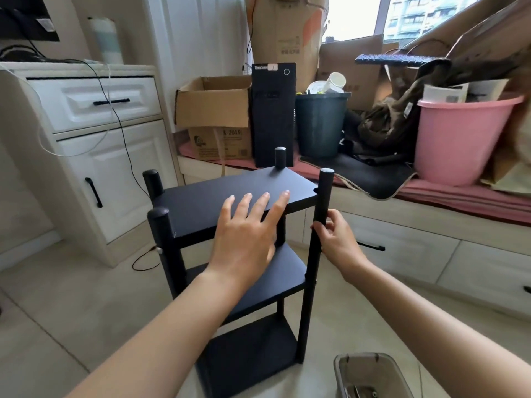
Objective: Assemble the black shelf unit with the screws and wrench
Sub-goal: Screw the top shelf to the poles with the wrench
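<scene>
The black shelf unit (201, 202) stands upright on the floor with three boards between black round posts. My left hand (247, 234) lies flat on the top board, fingers straight and spread. My right hand (333, 234) grips the front right post (324, 191) just below the top board. That post's top end shows a pale cap. A small silver screw head (158, 249) sticks out of the front left post. No wrench shows in either hand.
A clear plastic box (370, 374) with small metal parts sits on the floor at bottom right. White cabinet (94, 145) with dangling cables on the left. Behind the shelf: cardboard boxes (215, 110), a black computer tower (273, 116), a dark bin (319, 122), a pink bucket (459, 139).
</scene>
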### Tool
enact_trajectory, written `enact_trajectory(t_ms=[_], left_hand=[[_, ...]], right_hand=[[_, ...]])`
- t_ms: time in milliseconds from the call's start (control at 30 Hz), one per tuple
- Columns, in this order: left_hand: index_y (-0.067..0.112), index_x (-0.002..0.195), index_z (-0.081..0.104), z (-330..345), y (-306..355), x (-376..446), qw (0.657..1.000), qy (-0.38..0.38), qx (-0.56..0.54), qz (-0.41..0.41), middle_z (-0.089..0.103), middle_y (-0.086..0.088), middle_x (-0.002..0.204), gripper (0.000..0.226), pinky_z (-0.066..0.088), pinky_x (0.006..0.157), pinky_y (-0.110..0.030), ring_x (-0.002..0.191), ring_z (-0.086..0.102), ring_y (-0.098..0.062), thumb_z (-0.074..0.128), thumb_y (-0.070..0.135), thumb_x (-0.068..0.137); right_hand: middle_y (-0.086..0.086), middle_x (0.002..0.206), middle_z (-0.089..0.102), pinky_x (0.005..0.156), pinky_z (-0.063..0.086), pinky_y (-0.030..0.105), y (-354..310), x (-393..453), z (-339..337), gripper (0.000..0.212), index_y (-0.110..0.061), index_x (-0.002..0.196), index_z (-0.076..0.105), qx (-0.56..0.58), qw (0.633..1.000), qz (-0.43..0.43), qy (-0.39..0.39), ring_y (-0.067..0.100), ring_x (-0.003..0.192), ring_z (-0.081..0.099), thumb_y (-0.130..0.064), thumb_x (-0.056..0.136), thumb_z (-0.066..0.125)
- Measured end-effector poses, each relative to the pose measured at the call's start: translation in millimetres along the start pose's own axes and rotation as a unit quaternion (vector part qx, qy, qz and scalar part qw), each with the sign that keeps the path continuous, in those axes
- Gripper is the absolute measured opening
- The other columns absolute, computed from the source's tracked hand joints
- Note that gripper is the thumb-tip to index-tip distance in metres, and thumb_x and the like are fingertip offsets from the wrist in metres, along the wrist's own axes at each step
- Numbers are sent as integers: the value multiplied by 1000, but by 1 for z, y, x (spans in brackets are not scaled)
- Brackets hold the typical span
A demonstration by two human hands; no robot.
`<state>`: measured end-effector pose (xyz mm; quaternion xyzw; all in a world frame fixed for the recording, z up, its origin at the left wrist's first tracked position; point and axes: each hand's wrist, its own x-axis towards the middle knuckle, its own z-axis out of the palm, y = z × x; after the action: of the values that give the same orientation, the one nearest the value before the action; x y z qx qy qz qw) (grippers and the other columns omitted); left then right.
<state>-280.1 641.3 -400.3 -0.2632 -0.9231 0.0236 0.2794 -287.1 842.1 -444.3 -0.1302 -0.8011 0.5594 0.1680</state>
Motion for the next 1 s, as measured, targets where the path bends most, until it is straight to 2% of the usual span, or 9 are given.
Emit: enact_trajectory(t_ms=[100, 200, 300, 400, 533, 667, 800, 867, 1000], left_hand=[[21, 147, 51, 2, 0, -1, 997, 67, -25, -9, 60, -4, 142, 70, 32, 110, -59, 130, 58, -28, 75, 26, 82], [15, 135, 63, 4, -3, 0, 989, 136, -61, -11, 68, -3, 131, 62, 40, 106, -57, 117, 67, -26, 81, 18, 76], [13, 123, 71, 2, -10, 2, 986, 147, -81, -16, 72, -4, 124, 48, 41, 106, -55, 113, 69, -26, 84, 18, 77], [10, 118, 74, 2, -13, -2, 984, 160, -85, -6, 73, -7, 120, 45, 46, 103, -52, 111, 70, -29, 83, 5, 74], [9, 119, 74, 0, 10, 0, 981, 170, -87, 27, 73, -7, 121, 46, 52, 99, -49, 113, 70, -31, 82, 4, 74], [7, 114, 76, -1, 23, 3, 979, 175, -97, 30, 75, -8, 115, 52, 58, 87, -43, 105, 73, -31, 81, -5, 64], [4, 116, 74, -2, 20, 4, 981, 160, -106, 36, 74, -11, 117, 56, 59, 88, -45, 108, 71, -31, 80, -10, 63], [2, 116, 74, -3, 17, 1, 980, 159, -115, 45, 73, -11, 118, 56, 59, 90, -43, 110, 71, -29, 78, -13, 63], [2, 115, 74, -4, 11, -5, 978, 153, -130, 54, 73, -10, 120, 50, 59, 89, -42, 111, 70, -28, 74, -13, 67]], right_hand=[[-5, 102, 65, 86, 52, 40, 2, -27, -6, 9, -29, 110, 52, 9, 999, -28, -23, 13, 95, 62, -27, 101, 53], [-20, 77, 56, 73, 43, 26, 3, -55, -3, 2, -25, 100, 54, 21, 995, -82, -50, -1, 70, 50, -24, 100, 55], [-16, 74, 50, 70, 41, 23, 2, -77, 2, 4, -29, 97, 56, 56, 988, -96, -110, 5, 69, 45, -25, 99, 58], [-16, 70, 43, 64, 38, 18, -3, -88, 5, 24, -41, 80, 51, 61, 982, -103, -143, 7, 67, 41, -27, 97, 60], [-8, 74, 58, 76, 50, 34, -6, -96, 9, 26, -41, 80, 54, 69, 981, -108, -147, 22, 78, 62, -23, 96, 62], [-3, 73, 62, 69, 48, 21, -6, -98, 9, 16, -29, 86, 51, 42, 980, -132, -141, 10, 70, 60, -20, 96, 60], [-11, 75, 60, 70, 50, 19, -6, -100, 12, 15, -29, 94, 48, 6, 981, -123, -150, 5, 70, 60, -19, 97, 57], [-7, 76, 61, 66, 50, 23, -7, -105, 17, 13, -28, 100, 44, -14, 982, -124, -145, 6, 68, 57, -21, 99, 55], [10, 82, 62, 69, 49, 41, -14, -112, 28, 16, -18, 100, 37, -43, 984, -127, -115, 22, 71, 57, -23, 100, 52]])
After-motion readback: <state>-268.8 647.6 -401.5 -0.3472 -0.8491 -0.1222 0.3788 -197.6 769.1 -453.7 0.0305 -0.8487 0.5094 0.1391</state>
